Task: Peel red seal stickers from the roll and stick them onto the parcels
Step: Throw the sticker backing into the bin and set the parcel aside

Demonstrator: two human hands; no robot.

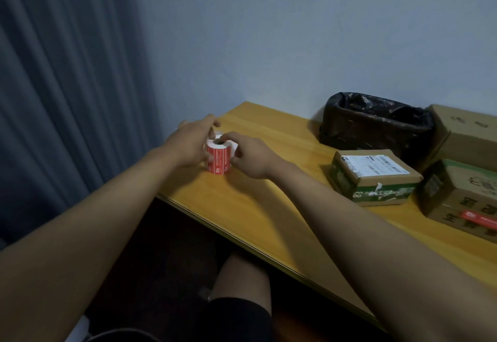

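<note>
Both hands, left hand (pixel 188 146) and right hand (pixel 251 155), curl around the upright sticker roll (pixel 219 156) at my table's (pixel 269 207) ten o'clock corner, while the parcels (pixel 373 177) wait at three o'clock, one already red-sealed, I judge, others unsealed.

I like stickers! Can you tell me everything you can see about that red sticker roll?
The sticker roll is a small cylinder standing upright on its end near the left corner of the yellow wooden table. Its outside is red with tiny white print, too small to read. The top shows white paper edges around a dark hollow core. The left hand grips its left side, and the right hand holds its right side, with fingers at the top rim.
</note>
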